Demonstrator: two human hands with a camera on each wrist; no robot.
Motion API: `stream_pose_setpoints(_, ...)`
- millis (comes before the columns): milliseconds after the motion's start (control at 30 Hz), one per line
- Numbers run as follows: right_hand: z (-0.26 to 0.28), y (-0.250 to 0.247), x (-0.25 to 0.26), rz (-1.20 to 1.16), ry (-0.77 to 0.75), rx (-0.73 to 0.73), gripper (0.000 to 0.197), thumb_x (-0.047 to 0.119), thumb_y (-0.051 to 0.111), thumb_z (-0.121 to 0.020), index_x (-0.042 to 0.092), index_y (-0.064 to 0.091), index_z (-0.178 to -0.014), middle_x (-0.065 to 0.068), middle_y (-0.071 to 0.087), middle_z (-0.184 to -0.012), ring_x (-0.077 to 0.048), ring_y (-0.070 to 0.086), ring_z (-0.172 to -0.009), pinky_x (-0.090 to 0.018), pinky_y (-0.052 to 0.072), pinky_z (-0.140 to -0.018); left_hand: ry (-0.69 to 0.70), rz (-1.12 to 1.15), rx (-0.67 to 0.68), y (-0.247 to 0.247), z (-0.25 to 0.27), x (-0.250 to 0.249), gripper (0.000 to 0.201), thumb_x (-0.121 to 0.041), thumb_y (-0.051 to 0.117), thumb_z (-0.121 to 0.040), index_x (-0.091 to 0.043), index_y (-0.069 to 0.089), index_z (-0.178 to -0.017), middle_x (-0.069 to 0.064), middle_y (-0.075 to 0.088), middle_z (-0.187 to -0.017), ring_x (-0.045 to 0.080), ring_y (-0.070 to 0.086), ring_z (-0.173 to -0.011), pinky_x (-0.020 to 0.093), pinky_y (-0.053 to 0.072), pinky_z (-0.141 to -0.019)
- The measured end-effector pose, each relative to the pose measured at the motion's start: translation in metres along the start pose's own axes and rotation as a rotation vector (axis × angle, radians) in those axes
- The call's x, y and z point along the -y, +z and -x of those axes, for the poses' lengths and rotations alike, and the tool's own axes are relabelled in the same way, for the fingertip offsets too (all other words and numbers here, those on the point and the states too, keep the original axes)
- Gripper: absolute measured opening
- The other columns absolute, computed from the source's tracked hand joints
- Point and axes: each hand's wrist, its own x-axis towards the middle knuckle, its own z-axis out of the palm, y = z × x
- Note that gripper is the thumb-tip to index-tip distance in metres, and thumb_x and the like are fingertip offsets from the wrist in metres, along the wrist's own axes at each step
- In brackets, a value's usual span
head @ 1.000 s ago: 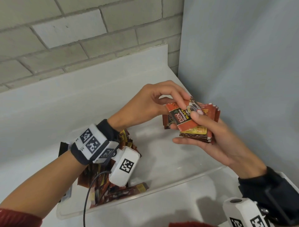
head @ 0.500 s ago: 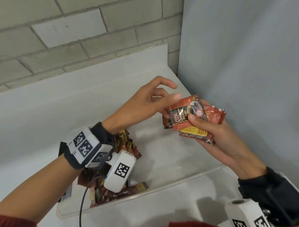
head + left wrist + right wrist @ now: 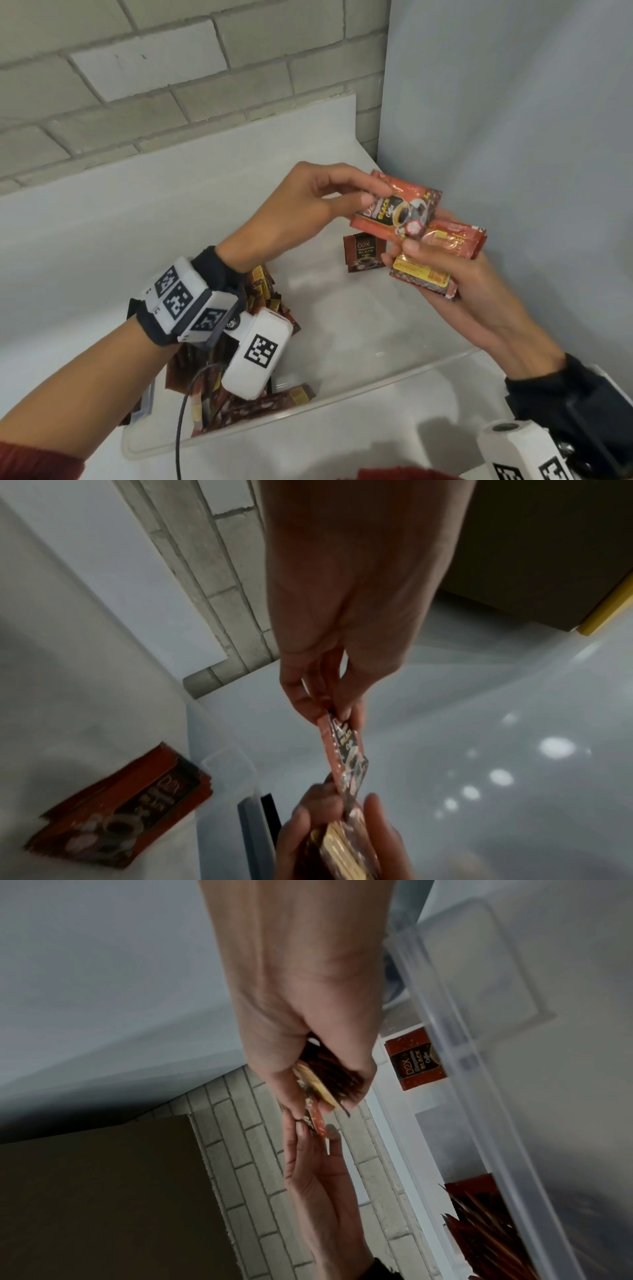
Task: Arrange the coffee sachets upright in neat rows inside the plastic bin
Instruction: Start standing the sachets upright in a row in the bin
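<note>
Ok so you're mid-sort rn: your right hand [image 3: 479, 291] has its fingers curled round a small stack of sachets [image 3: 442, 260], held in the air over the plastic bin [image 3: 394, 373] at about 2 o'clock. Your left hand [image 3: 308, 209] pinches the corner of a single sachet [image 3: 397, 212] btw thumb and forefinger, its other end touching the stack w/ the print facing up.

Looks like the squaring-up step, not placing yet. A few sachets stand upright at the bin's far wall, 1 o'clock [image 3: 364, 251]; the loose pile [image 3: 260, 342] sits at 8 o'clock under your wrist.

Next imo: line that sachet flush on the stack, same way round, then lower the lot edge-down beside the standing ones.
</note>
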Motion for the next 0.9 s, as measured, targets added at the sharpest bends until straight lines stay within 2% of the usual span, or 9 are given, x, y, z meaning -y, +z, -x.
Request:
stream_pose_setpoints(67, 0.0, -0.002, 0.0, -0.116, -0.052, -0.064, 0.055, 0.013, 0.076, -0.063, 0.019, 0.06, -0.116, -0.006, 0.068, -0.098, -0.018, 0.069, -0.082, -0.036, 0.053, -0.089, -0.003, -0.034, 0.008, -0.007, -0.003, -0.002, 0.02, -0.002, 0.057, -0.093, -0.009, 0.069, -0.107, 0.006, 0.068, -0.108, 0.022, 0.064, -0.103, 0.027, 0.054, -0.084)
stream_pose_setpoints(133, -0.001, -0.003, 0.0, -0.243, -0.112, -0.143, 0.057, 0.014, 0.08, -0.06, 0.02, 0.06, -0.112, -0.008, 0.064, -0.094, -0.018, 0.068, -0.08, -0.036, 0.054, -0.091, -0.03, -0.093, 0.027, -0.013, -0.005, -0.002, 0.016, -0.006, 0.063, -0.091, -0.01, 0.07, -0.104, 0.001, 0.068, -0.107, 0.016, 0.065, -0.095, 0.025, 0.054, -0.081)
stream_pose_setpoints(267, -0.001, -0.003, 0.0, -0.325, -0.16, -0.217, 0.043, 0.01, 0.068, -0.073, 0.02, 0.055, -0.114, -0.006, 0.06, -0.087, -0.017, 0.066, -0.077, -0.039, 0.052, -0.095, 0.02, -0.357, 0.133, -0.017, -0.009, 0.007, 0.017, -0.006, 0.07, -0.085, -0.012, 0.071, -0.101, -0.004, 0.064, -0.101, 0.005, 0.061, -0.085, 0.02, 0.052, -0.078)
stream_pose_setpoints(367, 0.0, -0.001, 0.001, -0.3, -0.156, -0.226, 0.042, 0.012, 0.066, -0.075, 0.019, 0.055, -0.114, -0.005, 0.062, -0.085, -0.017, 0.066, -0.078, -0.04, 0.051, -0.097, 0.133, -0.636, 0.283, -0.008, -0.015, 0.019, 0.021, -0.004, 0.07, -0.084, -0.013, 0.074, -0.102, 0.002, 0.063, -0.101, 0.013, 0.06, -0.088, 0.025, 0.048, -0.083)
stream_pose_setpoints(467, 0.0, -0.001, 0.001, -0.296, -0.155, -0.222, 0.041, 0.012, 0.066, -0.075, 0.019, 0.055, -0.114, -0.004, 0.063, -0.083, -0.017, 0.067, -0.077, -0.04, 0.051, -0.098, 0.159, -0.756, 0.387, 0.006, -0.021, 0.034, 0.024, -0.002, 0.067, -0.086, -0.012, 0.073, -0.107, 0.005, 0.06, -0.102, 0.011, 0.05, -0.087, 0.019, 0.041, -0.079)
stream_pose_setpoints(533, 0.001, -0.001, 0.001, -0.303, -0.156, -0.216, 0.042, 0.012, 0.066, -0.076, 0.018, 0.054, -0.115, -0.005, 0.063, -0.082, -0.017, 0.066, -0.076, -0.041, 0.051, -0.098, 0.143, -0.833, 0.449, 0.014, -0.025, 0.041, 0.027, -0.002, 0.064, -0.087, -0.012, 0.072, -0.111, 0.003, 0.054, -0.101, 0.01, 0.045, -0.088, 0.025, 0.042, -0.079)
stream_pose_setpoints(600, 0.001, -0.001, 0.001, -0.302, -0.154, -0.213, 0.043, 0.012, 0.066, -0.075, 0.018, 0.054, -0.116, -0.005, 0.064, -0.081, -0.018, 0.066, -0.075, -0.041, 0.051, -0.097, 0.156, -0.912, 0.506, 0.021, -0.028, 0.045, 0.029, -0.002, 0.062, -0.088, -0.013, 0.071, -0.113, 0.0, 0.049, -0.099, 0.017, 0.051, -0.091, 0.03, 0.044, -0.078)
stream_pose_setpoints(767, 0.002, 0.0, 0.002, -0.298, -0.153, -0.203, 0.042, 0.012, 0.064, -0.076, 0.017, 0.054, -0.116, -0.005, 0.064, -0.08, -0.017, 0.066, -0.073, -0.04, 0.053, -0.093, 0.192, -1.062, 0.541, 0.03, -0.033, 0.049, 0.029, -0.004, 0.059, -0.091, -0.014, 0.069, -0.116, -0.003, 0.035, -0.095, 0.026, 0.054, -0.096, 0.034, 0.044, -0.07)
stream_pose_setpoints(900, 0.002, 0.0, 0.002, -0.297, -0.142, -0.2, 0.042, 0.012, 0.065, -0.075, 0.017, 0.055, -0.116, -0.006, 0.063, -0.082, -0.017, 0.067, -0.073, -0.039, 0.054, -0.092, 0.237, -1.104, 0.504, 0.033, -0.031, 0.053, 0.031, -0.001, 0.058, -0.09, -0.014, 0.069, -0.116, 0.002, 0.037, -0.095, 0.029, 0.052, -0.095, 0.038, 0.046, -0.064)
